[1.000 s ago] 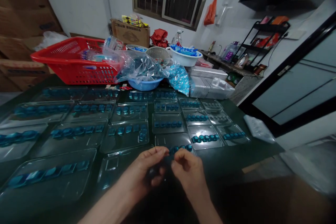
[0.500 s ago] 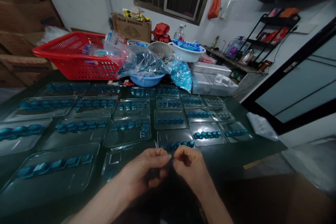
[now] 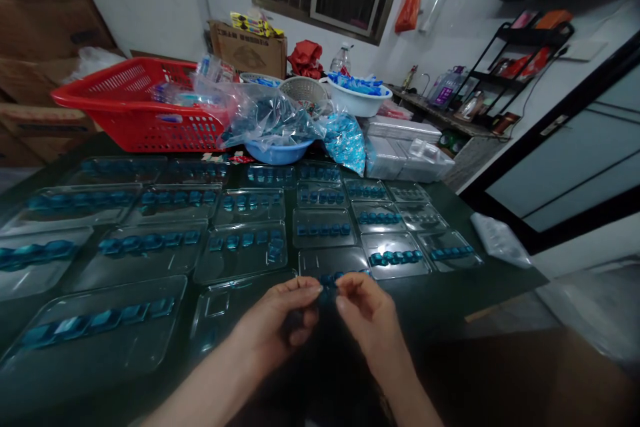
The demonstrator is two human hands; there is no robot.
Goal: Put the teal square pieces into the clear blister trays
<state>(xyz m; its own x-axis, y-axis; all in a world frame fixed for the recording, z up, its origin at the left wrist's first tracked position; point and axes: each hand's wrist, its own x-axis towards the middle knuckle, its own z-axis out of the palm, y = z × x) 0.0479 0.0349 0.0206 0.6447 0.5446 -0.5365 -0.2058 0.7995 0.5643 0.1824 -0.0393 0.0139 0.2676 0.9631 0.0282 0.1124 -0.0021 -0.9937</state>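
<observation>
Just past right hand point(image 3: 370, 320), blue capsules point(image 3: 330, 277).

The left hand point(image 3: 275, 320) and right hand point(image 3: 367, 320) meet, fingers curled, at a row of glossy blue pods point(image 3: 333, 277) in a clear plastic tray point(image 3: 320, 260) on the dark green bench point(image 3: 500, 287).

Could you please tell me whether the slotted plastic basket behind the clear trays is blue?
No, the slotted plastic basket is red, and it stands beside a blue bowl holding a clear bag.
</observation>
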